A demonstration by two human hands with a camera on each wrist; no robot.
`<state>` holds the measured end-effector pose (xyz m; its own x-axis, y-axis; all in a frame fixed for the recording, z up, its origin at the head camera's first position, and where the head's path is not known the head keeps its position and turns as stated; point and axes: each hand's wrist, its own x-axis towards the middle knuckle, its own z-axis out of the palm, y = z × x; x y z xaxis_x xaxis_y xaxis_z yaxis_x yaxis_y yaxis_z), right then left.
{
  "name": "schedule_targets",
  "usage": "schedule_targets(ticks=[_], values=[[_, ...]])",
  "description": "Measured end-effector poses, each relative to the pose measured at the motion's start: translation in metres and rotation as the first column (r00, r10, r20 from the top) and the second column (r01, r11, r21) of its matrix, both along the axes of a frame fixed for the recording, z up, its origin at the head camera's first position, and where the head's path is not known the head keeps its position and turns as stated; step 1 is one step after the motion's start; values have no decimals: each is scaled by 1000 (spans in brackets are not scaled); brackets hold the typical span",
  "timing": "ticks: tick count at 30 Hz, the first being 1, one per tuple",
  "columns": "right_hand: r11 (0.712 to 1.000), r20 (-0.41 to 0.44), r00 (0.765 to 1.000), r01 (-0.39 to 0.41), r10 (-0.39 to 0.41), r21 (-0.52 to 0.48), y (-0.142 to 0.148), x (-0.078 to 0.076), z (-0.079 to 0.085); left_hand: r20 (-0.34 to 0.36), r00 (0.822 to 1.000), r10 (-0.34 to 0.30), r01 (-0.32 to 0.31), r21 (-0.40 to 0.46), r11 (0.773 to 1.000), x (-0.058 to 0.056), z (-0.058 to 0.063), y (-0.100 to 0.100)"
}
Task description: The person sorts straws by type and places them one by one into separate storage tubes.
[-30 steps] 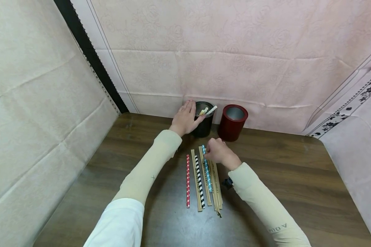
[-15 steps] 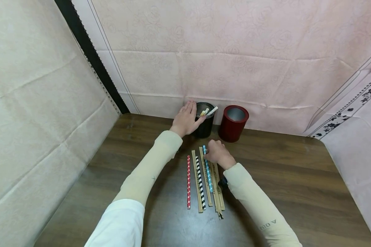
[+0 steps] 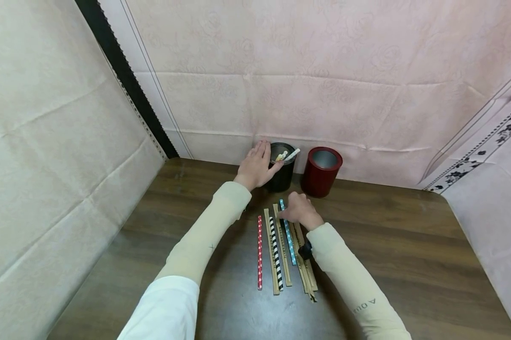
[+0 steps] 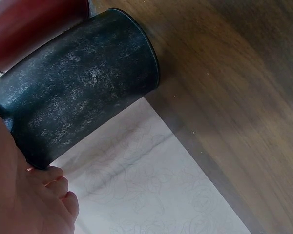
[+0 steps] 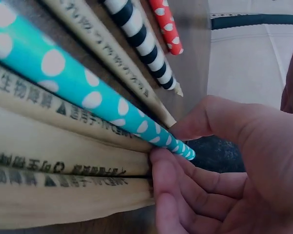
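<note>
My left hand [image 3: 257, 165] rests against the left side of a black cup [image 3: 283, 177], its fingers extended and its thumb near the rim. Several patterned straws stick up inside that cup. On the table, my right hand [image 3: 299, 210] pinches the far end of a blue straw with white dots [image 5: 90, 87] between thumb and fingertips. Paper-wrapped straws [image 5: 68, 161] lie right beside it, close to my fingertips. Left of it are a wrapped straw [image 3: 283, 255], a black-and-white striped straw [image 3: 276, 257], another wrapped straw [image 3: 270, 255] and a red dotted straw [image 3: 259, 255].
A red cup [image 3: 321, 179] stands upright just right of the black one, near the back edge. Pale cloth [image 3: 323, 94] hangs behind the brown wooden table [image 3: 408, 245] and at both sides.
My right hand has shifted slightly, and the blue straw's near end has swung a little to the right. The wrapped straws beside it have also slid right. My left hand stays at the black cup.
</note>
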<state>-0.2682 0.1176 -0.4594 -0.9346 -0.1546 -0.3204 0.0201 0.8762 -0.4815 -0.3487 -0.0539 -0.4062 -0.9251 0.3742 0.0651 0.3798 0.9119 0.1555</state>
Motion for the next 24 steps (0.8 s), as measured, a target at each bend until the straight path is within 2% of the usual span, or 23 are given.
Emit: schedule_targets(ticks=[6,13,19,24], values=[[994,44,999,25,-20,-108,11,-1,3,10,1000,0,0,-5,1000,-1,-3,0],[969,35,999,32,-25,-243,28,4,20,-5,1000,-3,3,-5,1000,-2,-1,0],[953,-7,999,40,-44,-300,44,7,38,3,1000,-1,1,-5,1000,-3,-1,0],[947,-86,995,27,-57,-320,53,9,52,10,1000,2,-2,-12,1000,-5,-4,0]])
